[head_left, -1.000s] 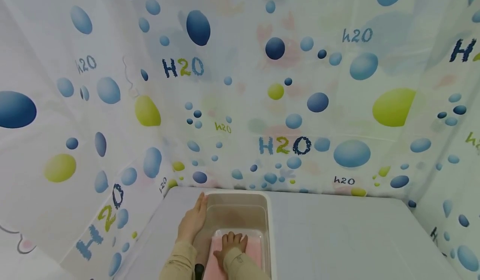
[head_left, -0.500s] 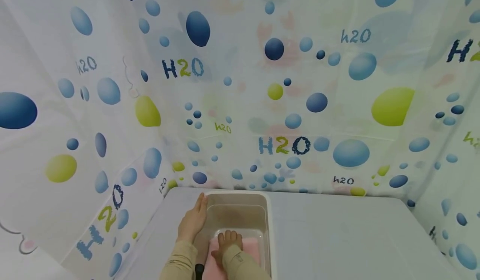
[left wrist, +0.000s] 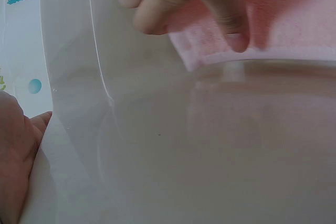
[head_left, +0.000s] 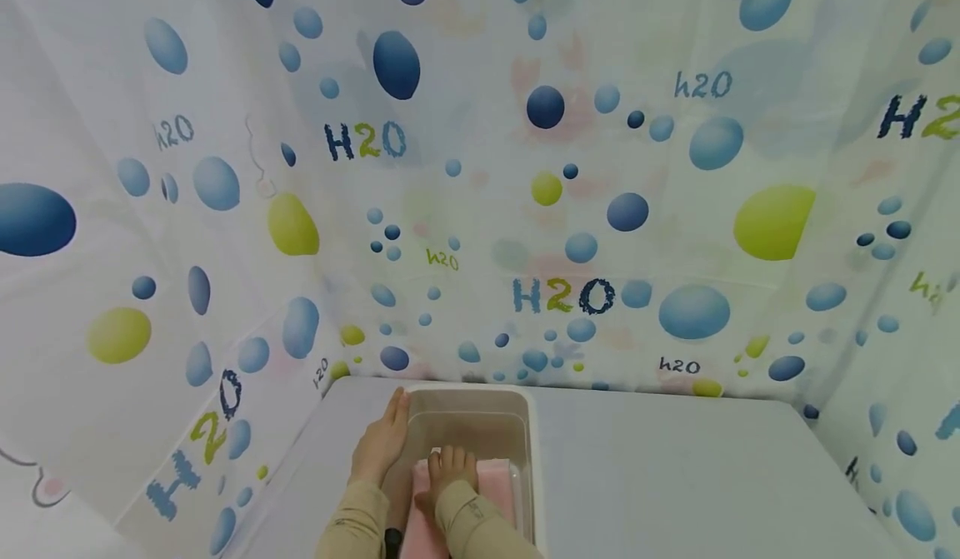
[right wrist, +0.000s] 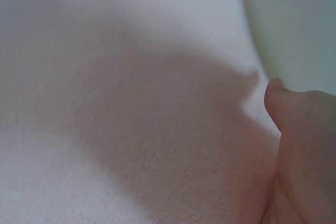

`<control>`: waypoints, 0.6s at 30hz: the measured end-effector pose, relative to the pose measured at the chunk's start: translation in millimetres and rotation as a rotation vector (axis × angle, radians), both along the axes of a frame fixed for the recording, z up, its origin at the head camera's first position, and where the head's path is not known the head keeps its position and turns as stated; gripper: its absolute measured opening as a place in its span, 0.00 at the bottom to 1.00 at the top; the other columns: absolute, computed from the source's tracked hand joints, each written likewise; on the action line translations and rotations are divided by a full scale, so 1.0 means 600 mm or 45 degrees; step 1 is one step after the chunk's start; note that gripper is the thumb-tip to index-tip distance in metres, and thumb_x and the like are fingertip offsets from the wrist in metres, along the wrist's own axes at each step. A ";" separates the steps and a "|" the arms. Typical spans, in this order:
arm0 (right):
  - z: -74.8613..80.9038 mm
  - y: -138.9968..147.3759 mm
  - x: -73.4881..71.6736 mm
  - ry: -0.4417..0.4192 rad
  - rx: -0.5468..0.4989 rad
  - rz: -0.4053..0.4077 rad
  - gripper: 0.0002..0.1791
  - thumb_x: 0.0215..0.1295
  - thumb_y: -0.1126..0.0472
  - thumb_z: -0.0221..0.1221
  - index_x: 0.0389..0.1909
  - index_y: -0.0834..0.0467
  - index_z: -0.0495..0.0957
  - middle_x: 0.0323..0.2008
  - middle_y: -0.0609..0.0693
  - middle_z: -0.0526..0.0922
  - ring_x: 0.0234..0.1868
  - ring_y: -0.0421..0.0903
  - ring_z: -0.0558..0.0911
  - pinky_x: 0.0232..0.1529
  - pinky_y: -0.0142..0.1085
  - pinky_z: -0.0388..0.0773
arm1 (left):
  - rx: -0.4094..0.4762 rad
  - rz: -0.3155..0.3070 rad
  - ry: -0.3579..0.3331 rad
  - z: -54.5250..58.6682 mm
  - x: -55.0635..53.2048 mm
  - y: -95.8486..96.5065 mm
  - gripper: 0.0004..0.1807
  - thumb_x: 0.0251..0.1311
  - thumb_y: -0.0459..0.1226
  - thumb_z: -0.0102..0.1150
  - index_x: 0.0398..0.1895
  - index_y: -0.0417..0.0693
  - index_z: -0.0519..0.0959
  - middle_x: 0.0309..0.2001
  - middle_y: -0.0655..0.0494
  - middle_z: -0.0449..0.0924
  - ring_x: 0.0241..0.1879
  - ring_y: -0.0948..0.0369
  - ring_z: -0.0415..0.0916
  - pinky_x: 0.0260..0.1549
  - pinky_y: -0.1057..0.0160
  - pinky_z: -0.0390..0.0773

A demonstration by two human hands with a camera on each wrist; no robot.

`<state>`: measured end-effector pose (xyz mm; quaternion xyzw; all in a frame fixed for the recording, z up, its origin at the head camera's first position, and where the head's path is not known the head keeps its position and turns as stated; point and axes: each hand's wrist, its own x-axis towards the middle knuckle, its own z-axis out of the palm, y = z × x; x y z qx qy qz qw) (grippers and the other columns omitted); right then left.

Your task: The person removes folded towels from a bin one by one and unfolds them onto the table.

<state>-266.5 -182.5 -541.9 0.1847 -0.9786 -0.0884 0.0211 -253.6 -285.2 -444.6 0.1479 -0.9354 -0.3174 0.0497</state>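
A beige plastic bin (head_left: 535, 459) stands on the table, and my left hand (head_left: 377, 446) rests along its left rim with straight fingers. Inside it lies a pink towel (head_left: 495, 484), on or in a clear plastic container (head_left: 517, 501). My right hand (head_left: 452, 471) is at the towel's far end. In the left wrist view its fingers (left wrist: 149, 17) curl over the towel's end and the thumb presses near the side edge. The towel (right wrist: 115, 103) fills most of the right wrist view, with the thumb (right wrist: 281, 103) at its edge. What lies under the towel is hidden.
A white table (head_left: 660, 476) extends to the right of the bin. Behind and at both sides hangs a curtain (head_left: 480, 209) printed with blue and green drops. A small dark object (head_left: 393, 540) shows beside my left sleeve; its kind is unclear.
My right hand has gone from spread fingers on the towel to fingers held together and curled over its far end. The towel's far edge sits slightly farther forward. My left hand stays on the rim.
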 end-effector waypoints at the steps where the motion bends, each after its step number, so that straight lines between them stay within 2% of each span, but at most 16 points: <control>1: 0.001 0.000 0.001 0.035 0.013 -0.002 0.39 0.49 0.23 0.49 0.58 0.40 0.66 0.46 0.44 0.68 0.46 0.43 0.67 0.46 0.36 0.63 | 0.000 -0.004 0.000 -0.001 0.002 0.000 0.36 0.69 0.60 0.18 0.72 0.51 0.54 0.59 0.30 0.68 0.51 0.31 0.71 0.44 0.35 0.70; 5: 0.023 -0.002 0.006 0.142 0.005 0.007 0.35 0.53 0.24 0.44 0.57 0.38 0.67 0.45 0.42 0.69 0.44 0.41 0.67 0.44 0.35 0.64 | 0.005 -0.003 -0.025 -0.004 0.003 -0.003 0.38 0.67 0.62 0.16 0.72 0.53 0.53 0.60 0.31 0.68 0.52 0.31 0.70 0.45 0.36 0.70; 9: 0.066 0.000 0.005 0.153 -0.045 0.020 0.35 0.55 0.25 0.44 0.59 0.40 0.67 0.45 0.43 0.70 0.43 0.42 0.66 0.44 0.36 0.64 | 0.024 0.004 -0.066 0.001 -0.001 -0.006 0.40 0.65 0.64 0.11 0.73 0.53 0.51 0.60 0.29 0.67 0.53 0.30 0.68 0.46 0.35 0.69; 13: 0.109 0.012 0.001 0.157 -0.032 0.031 0.38 0.53 0.24 0.45 0.59 0.42 0.65 0.45 0.45 0.69 0.44 0.44 0.66 0.45 0.37 0.64 | 0.043 0.001 -0.087 0.004 -0.005 -0.007 0.42 0.64 0.65 0.09 0.73 0.51 0.50 0.60 0.28 0.66 0.55 0.30 0.66 0.50 0.34 0.67; 18: 0.154 0.036 -0.002 0.163 -0.041 0.070 0.37 0.53 0.26 0.49 0.58 0.44 0.65 0.44 0.46 0.67 0.45 0.44 0.66 0.45 0.37 0.64 | 0.176 0.051 -0.119 0.002 -0.001 -0.008 0.53 0.60 0.68 0.07 0.67 0.37 0.59 0.60 0.26 0.63 0.58 0.31 0.63 0.54 0.37 0.65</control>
